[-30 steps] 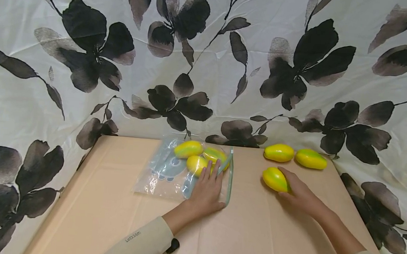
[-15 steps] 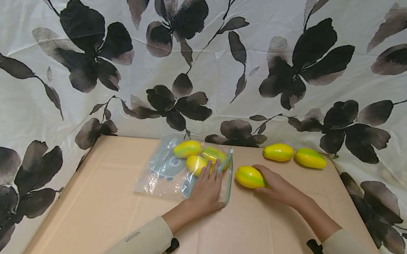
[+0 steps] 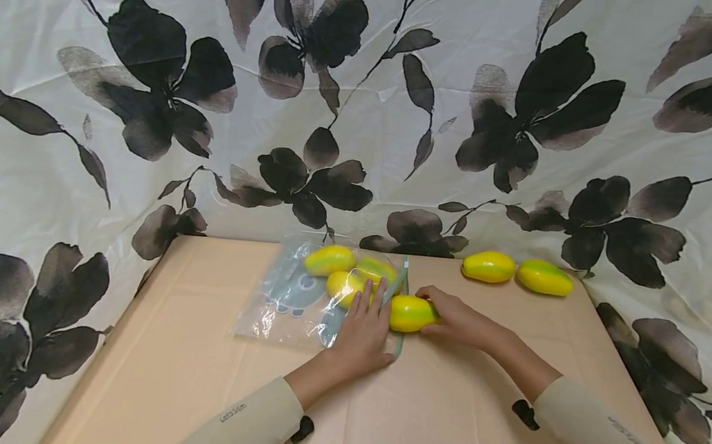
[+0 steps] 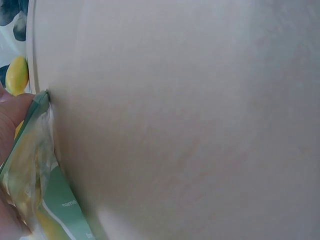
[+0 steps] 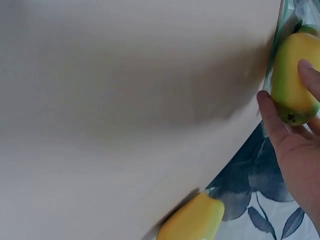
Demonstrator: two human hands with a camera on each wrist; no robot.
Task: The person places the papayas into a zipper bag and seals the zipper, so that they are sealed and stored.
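A clear zip bag (image 3: 298, 322) with a blue cartoon print lies flat at the back middle, holding several yellow-green papayas (image 3: 330, 260). My left hand (image 3: 356, 340) rests over its mouth side with straight fingers and the thumb spread apart. In the left wrist view, the thumb touches the green zip edge (image 4: 31, 112). My right hand (image 3: 461, 319) grips another papaya (image 3: 411, 314) by its right end, at the bag's mouth. The right wrist view shows the thumb (image 5: 311, 77) over this papaya, beside the zip strip. Whether its front end is inside the bag, I cannot tell.
Two more papayas (image 3: 488, 266) lie loose at the table's back right, side by side. The tan tabletop (image 3: 193, 376) ends at a floral cloth (image 3: 407, 205) hanging behind it and down both sides.
My right hand has carried the gripped papaya leftward from near the two loose ones to the bag's mouth. The left hand and the bag have stayed in place.
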